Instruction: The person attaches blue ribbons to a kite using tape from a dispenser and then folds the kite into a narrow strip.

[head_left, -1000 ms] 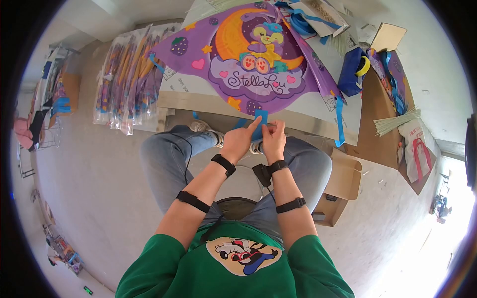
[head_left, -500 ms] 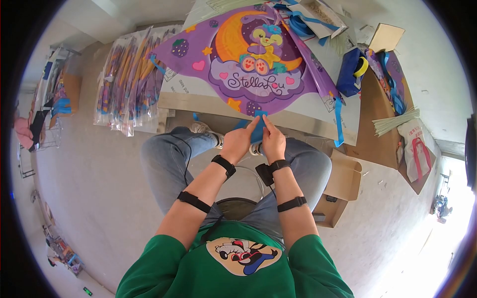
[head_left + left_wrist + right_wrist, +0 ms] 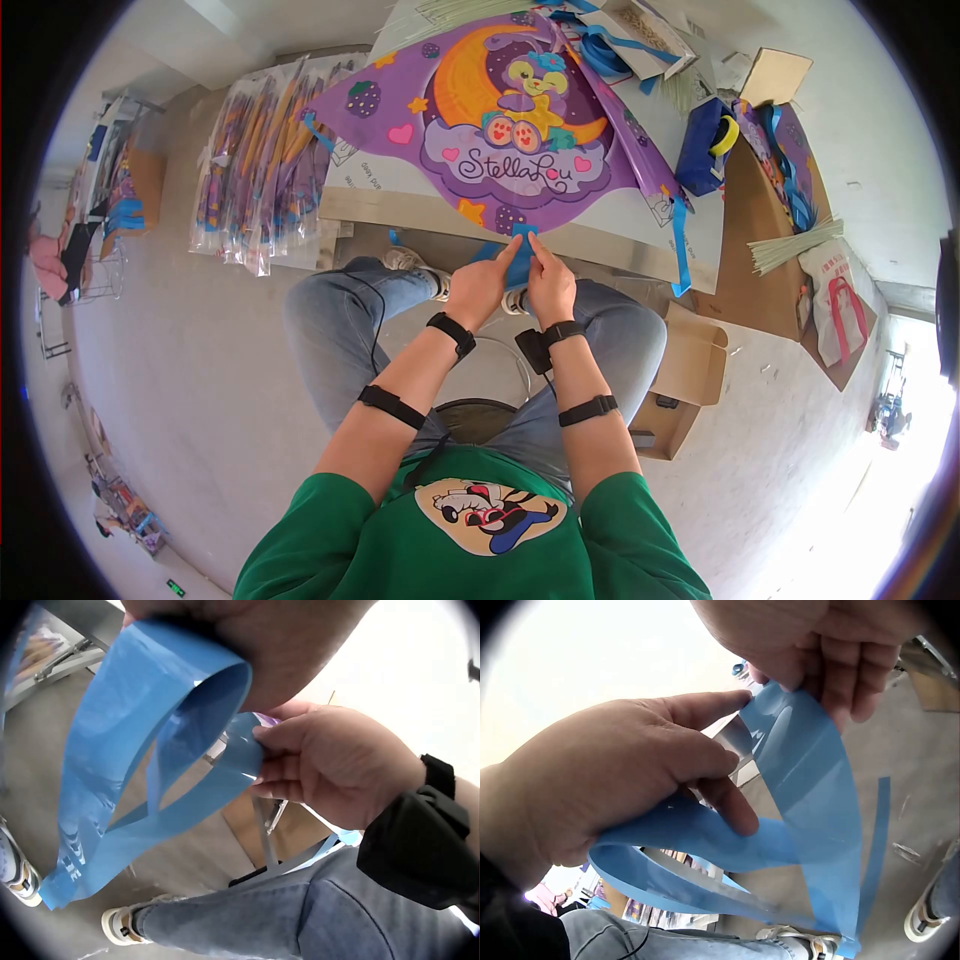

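A purple kite (image 3: 390,105) with a moon and a cartoon animal lies on the table, its lower tip at the front edge. From that tip hangs a shiny blue ribbon (image 3: 519,262), looping down in the left wrist view. My left hand (image 3: 474,290) holds the ribbon, index finger stretched to the tip and a loop of ribbon (image 3: 697,825) passing under its curled finger. Just beside it, my right hand (image 3: 551,290) pinches the ribbon between thumb and fingers, which shows in the left wrist view. Both index fingertips meet near the kite's tip.
Bagged kites (image 3: 260,170) are stacked at the left. A blue tape dispenser (image 3: 703,150) stands on the table's right side, before a cardboard box (image 3: 752,240) with pale sticks (image 3: 795,246). Another blue strip (image 3: 682,245) hangs off the right edge. An opened carton (image 3: 700,350) lies below right.
My right hand's fingers have shifted from a bunched pinch to a straighter index finger laid at the kite's tip. The left hand and the kite have stayed nearly still.
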`<state>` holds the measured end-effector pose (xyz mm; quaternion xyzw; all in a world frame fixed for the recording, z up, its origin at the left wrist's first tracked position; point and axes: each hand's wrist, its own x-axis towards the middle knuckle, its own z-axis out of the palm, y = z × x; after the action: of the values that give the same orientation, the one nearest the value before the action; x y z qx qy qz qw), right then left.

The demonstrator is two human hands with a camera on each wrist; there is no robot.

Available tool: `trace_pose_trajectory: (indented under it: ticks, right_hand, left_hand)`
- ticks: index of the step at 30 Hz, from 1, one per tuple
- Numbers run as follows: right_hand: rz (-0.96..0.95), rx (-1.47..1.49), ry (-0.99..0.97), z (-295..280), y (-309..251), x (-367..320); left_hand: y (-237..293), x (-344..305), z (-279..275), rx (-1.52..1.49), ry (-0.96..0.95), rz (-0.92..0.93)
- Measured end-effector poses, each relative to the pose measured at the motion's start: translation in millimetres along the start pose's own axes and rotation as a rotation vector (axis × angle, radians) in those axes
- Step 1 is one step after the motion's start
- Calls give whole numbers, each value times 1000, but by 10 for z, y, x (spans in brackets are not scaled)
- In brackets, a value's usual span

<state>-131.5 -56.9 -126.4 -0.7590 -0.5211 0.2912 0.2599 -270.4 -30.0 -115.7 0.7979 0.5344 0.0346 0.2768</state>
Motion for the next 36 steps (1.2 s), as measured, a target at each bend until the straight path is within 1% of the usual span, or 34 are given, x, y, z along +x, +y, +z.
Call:
trace_pose_trajectory:
  ticks: [2, 4, 5, 7, 8, 9, 10, 12, 14, 16, 17, 19, 20, 21, 23, 25, 27, 28, 30, 31, 33, 34, 36]
  right_hand:
    - [-17, 5, 9, 15, 33, 2]
    - [-113, -15, 59, -3, 60, 14]
    - [-114, -17, 61, -48, 89, 44]
    - [-51, 94, 110, -288, 138, 166]
    - [21, 90, 157, -480, 169, 257]
    - [29, 116, 254, -677, 278, 365]
    - [32, 144, 354, -891, 410, 506]
    - [170, 477, 452, -1316, 892, 932]
    - [225, 291, 602, -1798, 1231, 1317]
    - [117, -22, 713, -2107, 1611, 1678]
    - [111, -24, 721, -2191, 1667, 1790]
    - [144, 121, 612, -2319, 1778, 2024]
    - [217, 140, 534, -2353, 1862, 2147]
    - [211, 142, 538, -2372, 1752, 2155]
    - [352, 319, 419, -2388, 1348, 2086]
    - [375, 333, 451, -2384, 1331, 2150]
    - [434, 595, 449, -2386, 1363, 2200]
    - [434, 596, 450, -2401, 1400, 2229]
    - [469, 798, 400, -2429, 1476, 2267]
    - [471, 797, 400, -2427, 1518, 2262]
    - [418, 1022, 417, -2411, 1593, 2228]
    - [418, 1018, 418, -2382, 1622, 2210]
    - [375, 1118, 447, -2315, 1621, 2152]
  left_hand:
    - [-8, -1, 11, -6, 12, 9]
    - [-12, -3, 6, -13, 25, 18]
    - [-8, 0, 6, 33, -1, 0]
    - [14, 6, -9, 68, -25, 0]
    - [21, 0, -30, 98, -45, -22]
    - [37, 3, -32, 126, -66, -38]
    - [20, 19, -3, 111, -58, -5]
    - [-76, 11, 72, 111, 45, 75]
    - [-79, -3, 80, 89, 55, 92]
    - [-82, -3, 93, 83, 55, 83]
    - [-80, -7, 98, 81, 63, 89]
    - [-81, -6, 98, 75, 75, 93]
    - [-82, -4, 102, 75, 72, 90]
    - [-80, -9, 103, 76, 78, 92]
    - [-76, -7, 93, 85, 62, 83]
    - [-50, -9, 50, 97, 48, 75]
    - [-53, -9, 51, 95, 40, 78]
    - [-53, -6, 52, 96, 40, 79]
    - [-56, -5, 55, 100, 32, 74]
    - [-60, -6, 53, 99, 31, 73]
    - [-63, -6, 54, 96, 34, 77]
    - [-73, -8, 65, 93, 33, 77]
    - [-82, -6, 86, 83, 46, 77]
